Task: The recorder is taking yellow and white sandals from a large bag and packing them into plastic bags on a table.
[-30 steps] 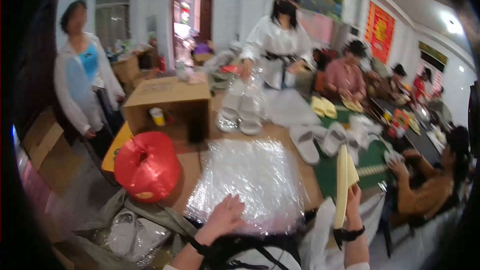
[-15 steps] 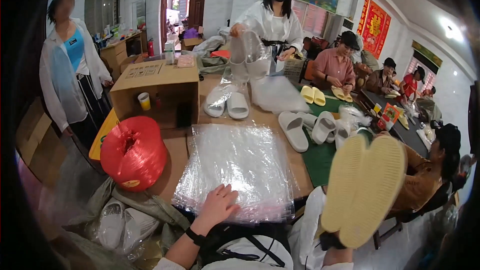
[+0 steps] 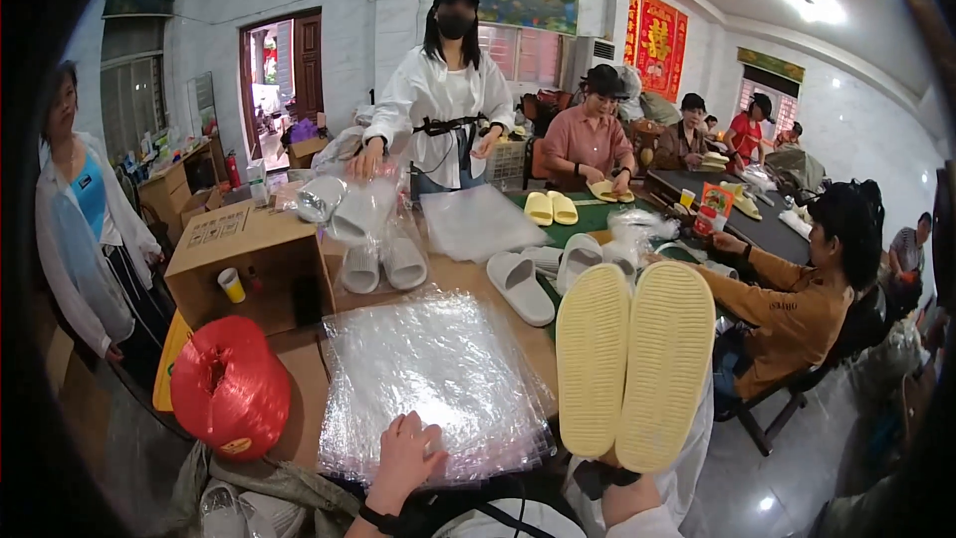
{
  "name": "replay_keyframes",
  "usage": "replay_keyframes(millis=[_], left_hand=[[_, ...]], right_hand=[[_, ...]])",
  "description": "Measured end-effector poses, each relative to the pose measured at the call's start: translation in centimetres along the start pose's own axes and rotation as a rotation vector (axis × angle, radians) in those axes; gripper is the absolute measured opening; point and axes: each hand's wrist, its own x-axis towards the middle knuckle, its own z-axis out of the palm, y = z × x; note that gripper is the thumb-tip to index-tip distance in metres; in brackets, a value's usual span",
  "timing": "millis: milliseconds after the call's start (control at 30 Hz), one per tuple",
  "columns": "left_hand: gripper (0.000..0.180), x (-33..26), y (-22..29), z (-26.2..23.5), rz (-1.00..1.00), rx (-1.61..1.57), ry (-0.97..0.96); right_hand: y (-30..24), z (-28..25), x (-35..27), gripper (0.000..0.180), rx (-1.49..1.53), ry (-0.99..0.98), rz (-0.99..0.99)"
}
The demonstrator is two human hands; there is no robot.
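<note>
My left hand (image 3: 406, 458) rests on the near edge of a stack of clear plastic bags (image 3: 428, 379), fingers loosely bent and a little apart. In my right hand (image 3: 619, 498) is a pair of pale yellow slippers (image 3: 635, 369), held upright by one end with the ribbed soles facing me. The slippers hide part of that hand. To the right of the bags lies a light grey slipper (image 3: 520, 288), beside other grey slippers (image 3: 583, 261). Bagged grey slippers (image 3: 383, 264) lie beyond the bag stack.
A red roll of plastic twine (image 3: 229, 389) and an open cardboard box (image 3: 249, 259) stand at left. Across the table, a person in white (image 3: 448, 110) handles bagged slippers. Other people sit along the right, near yellow slippers (image 3: 551, 207). A sack with bagged slippers (image 3: 249, 513) is at lower left.
My view has turned and the scene sits further left. The yellow slippers have come closer to the bag stack and stand straighter. The person opposite has lowered bagged slippers onto the others.
</note>
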Motion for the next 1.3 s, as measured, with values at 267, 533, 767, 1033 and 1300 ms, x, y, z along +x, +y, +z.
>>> replay_keyframes(millis=[267,533,767,1033,1300], left_hand=[[0.081,-0.9,1.0,0.0,0.18,-0.002,-0.219],[0.06,-2.1,0.2,0.8,0.164,-0.072,-0.188],[0.042,-1.7,-1.6,3.2,0.136,-0.271,-0.136],[0.038,-1.6,-1.0,2.5,0.102,-0.295,-0.123],[0.033,0.2,1.2,-1.4,-0.13,-0.515,-0.146]], right_hand=[[3.0,-7.2,-5.4,0.036,0.029,0.022,-0.057],[4.3,-6.5,-7.3,0.035,0.078,-0.003,-0.046],[6.1,-5.3,-9.0,0.034,0.124,-0.063,-0.035],[5.2,-2.0,-5.5,0.032,0.173,-0.077,-0.083],[1.3,-1.6,-5.5,0.031,0.159,-0.044,-0.025]])
